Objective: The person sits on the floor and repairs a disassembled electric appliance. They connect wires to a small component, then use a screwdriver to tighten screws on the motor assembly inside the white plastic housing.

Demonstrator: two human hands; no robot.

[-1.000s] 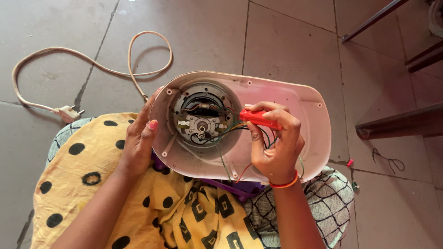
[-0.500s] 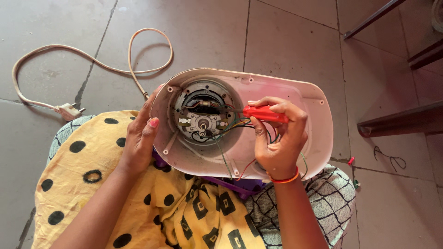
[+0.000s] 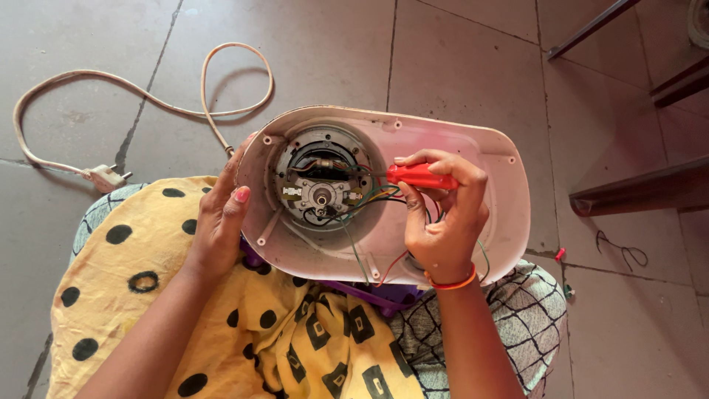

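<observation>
An upturned white appliance base rests on my lap, its open underside facing me. Inside it sits a round motor with red, green and black wires running off to the right. My left hand grips the base's left rim, thumb over the edge. My right hand holds a red-handled screwdriver, its tip pointing left at the motor's right side. An orange bangle circles my right wrist.
A white power cord loops over the grey tiled floor to a plug at the left. Dark wooden furniture legs stand at the right. A small wire scrap lies on the floor near them.
My right hand has shifted the screwdriver slightly, bringing its tip closer to the motor. The left hand keeps its hold on the rim.
</observation>
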